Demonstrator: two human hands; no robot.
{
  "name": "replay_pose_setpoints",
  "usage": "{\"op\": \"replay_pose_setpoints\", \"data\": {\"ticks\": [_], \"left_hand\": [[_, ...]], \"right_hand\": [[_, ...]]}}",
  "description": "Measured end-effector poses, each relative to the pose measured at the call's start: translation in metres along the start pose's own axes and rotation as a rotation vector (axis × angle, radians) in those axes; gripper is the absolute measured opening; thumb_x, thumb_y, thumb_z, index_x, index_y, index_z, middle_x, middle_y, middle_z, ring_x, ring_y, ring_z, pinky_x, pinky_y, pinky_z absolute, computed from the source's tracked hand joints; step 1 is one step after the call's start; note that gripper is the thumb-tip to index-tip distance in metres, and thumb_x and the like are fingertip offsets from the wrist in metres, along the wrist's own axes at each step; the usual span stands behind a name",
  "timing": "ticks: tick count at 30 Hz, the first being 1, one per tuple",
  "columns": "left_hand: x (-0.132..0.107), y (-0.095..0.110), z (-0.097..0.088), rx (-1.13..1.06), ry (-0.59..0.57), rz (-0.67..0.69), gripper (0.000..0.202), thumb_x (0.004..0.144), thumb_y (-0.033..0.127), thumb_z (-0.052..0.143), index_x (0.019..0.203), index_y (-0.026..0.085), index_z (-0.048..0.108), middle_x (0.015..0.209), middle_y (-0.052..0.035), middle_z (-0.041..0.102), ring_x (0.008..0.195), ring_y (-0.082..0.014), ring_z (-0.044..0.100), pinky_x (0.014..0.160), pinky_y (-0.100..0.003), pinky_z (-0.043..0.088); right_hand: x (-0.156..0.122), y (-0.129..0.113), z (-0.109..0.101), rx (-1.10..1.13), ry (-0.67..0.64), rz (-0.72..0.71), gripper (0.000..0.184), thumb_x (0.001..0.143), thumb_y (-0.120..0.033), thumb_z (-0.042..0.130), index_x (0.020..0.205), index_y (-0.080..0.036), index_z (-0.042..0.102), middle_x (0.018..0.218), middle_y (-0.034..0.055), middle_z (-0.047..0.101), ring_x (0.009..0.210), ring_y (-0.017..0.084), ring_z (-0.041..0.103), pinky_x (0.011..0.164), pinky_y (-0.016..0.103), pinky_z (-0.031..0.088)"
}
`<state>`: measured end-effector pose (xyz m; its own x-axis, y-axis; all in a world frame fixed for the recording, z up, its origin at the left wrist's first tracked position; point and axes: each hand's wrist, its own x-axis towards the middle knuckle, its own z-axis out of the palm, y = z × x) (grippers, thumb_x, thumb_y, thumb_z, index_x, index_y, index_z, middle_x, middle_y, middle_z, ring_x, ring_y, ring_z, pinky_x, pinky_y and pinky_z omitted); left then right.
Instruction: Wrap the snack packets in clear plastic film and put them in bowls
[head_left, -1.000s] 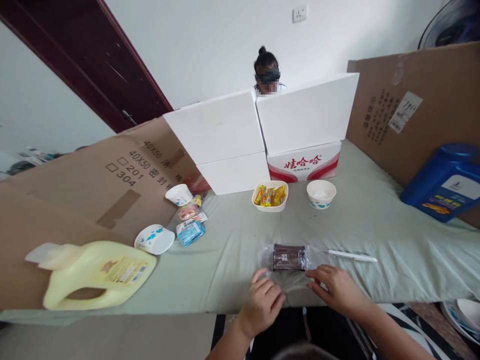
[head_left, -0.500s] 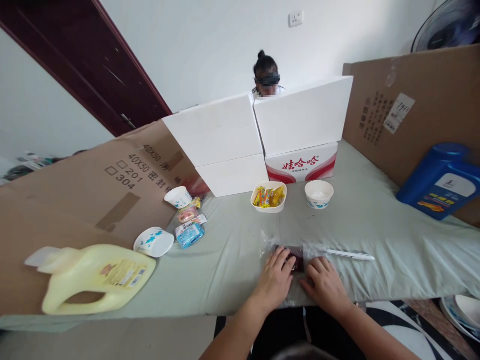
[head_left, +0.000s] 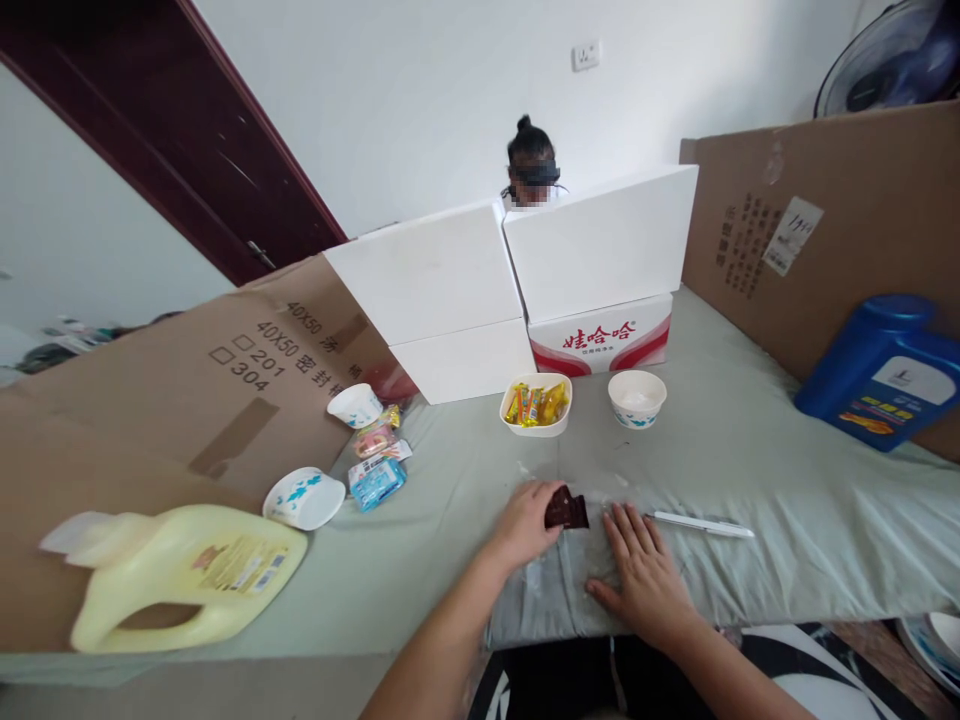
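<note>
My left hand [head_left: 529, 525] is closed around one end of a small dark brown packet [head_left: 568, 508], whose other end sticks out to the right. My right hand [head_left: 649, 575] lies flat with fingers spread on a sheet of clear plastic [head_left: 551, 590] that covers the cloth at the table's near edge. A white pen [head_left: 705, 525] lies just right of those fingers. Beyond the hands stand a square white bowl [head_left: 536, 430] of yellow-wrapped snacks [head_left: 536, 403] and a round paper bowl [head_left: 637, 400] with a blue pattern.
At left lie a yellow jug [head_left: 195, 570], two tipped paper bowls [head_left: 304, 498] and several packaged snacks [head_left: 379, 483]. A blue bottle [head_left: 885, 370] leans at right by a cardboard panel [head_left: 817, 220]. White boxes [head_left: 600, 250] form a wall at the back; a person [head_left: 532, 165] sits behind it.
My left hand has gone from lying over the dark packet to gripping its end, slightly left. My right hand has flattened and spread its fingers on the plastic.
</note>
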<state>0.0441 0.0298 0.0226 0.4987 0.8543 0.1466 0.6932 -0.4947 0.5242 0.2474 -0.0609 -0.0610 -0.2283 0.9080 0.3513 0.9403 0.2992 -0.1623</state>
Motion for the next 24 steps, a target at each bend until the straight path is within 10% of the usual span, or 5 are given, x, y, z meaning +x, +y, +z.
{"op": "replay_pose_setpoints", "data": {"ticks": [8,15,20,24], "left_hand": [[0.092,-0.051,-0.056,-0.475,0.482,-0.445,0.049,0.067,0.023,0.075,0.110,0.014,0.053,0.102,-0.0079,0.069,0.091,-0.0194,0.065,0.083,-0.030,0.049],[0.162,-0.069,-0.071,-0.299,0.499,-0.549,0.054,0.065,0.025,0.080,0.109,0.011,0.053,0.106,-0.0156,0.067,0.100,-0.0257,0.064,0.087,-0.034,0.046],[0.151,-0.054,-0.072,-0.181,0.500,-0.448,0.026,0.079,0.024,0.064,0.102,0.011,0.059,0.112,-0.0177,0.063,0.114,-0.0292,0.056,0.097,-0.039,0.040],[0.094,-0.022,-0.063,-0.124,0.503,-0.263,0.021,0.085,0.022,0.053,0.104,0.017,0.060,0.116,-0.0118,0.059,0.116,-0.0235,0.051,0.098,-0.036,0.041]], "right_hand": [[0.002,0.000,-0.005,0.061,-0.155,0.031,0.085,0.082,-0.068,0.045,0.143,-0.010,0.039,0.152,0.0168,0.029,0.142,0.033,0.020,0.114,0.052,0.016],[0.003,0.001,-0.007,0.086,-0.137,0.027,0.081,0.082,-0.065,0.047,0.142,-0.012,0.041,0.153,0.0161,0.027,0.143,0.032,0.019,0.114,0.053,0.020],[0.003,0.000,-0.009,0.090,-0.143,0.033,0.080,0.083,-0.065,0.046,0.143,-0.012,0.040,0.153,0.0152,0.026,0.143,0.031,0.019,0.114,0.052,0.019],[0.004,0.000,-0.011,0.089,-0.160,0.033,0.082,0.083,-0.066,0.045,0.142,-0.010,0.041,0.153,0.0159,0.027,0.142,0.032,0.021,0.114,0.051,0.020]]}}
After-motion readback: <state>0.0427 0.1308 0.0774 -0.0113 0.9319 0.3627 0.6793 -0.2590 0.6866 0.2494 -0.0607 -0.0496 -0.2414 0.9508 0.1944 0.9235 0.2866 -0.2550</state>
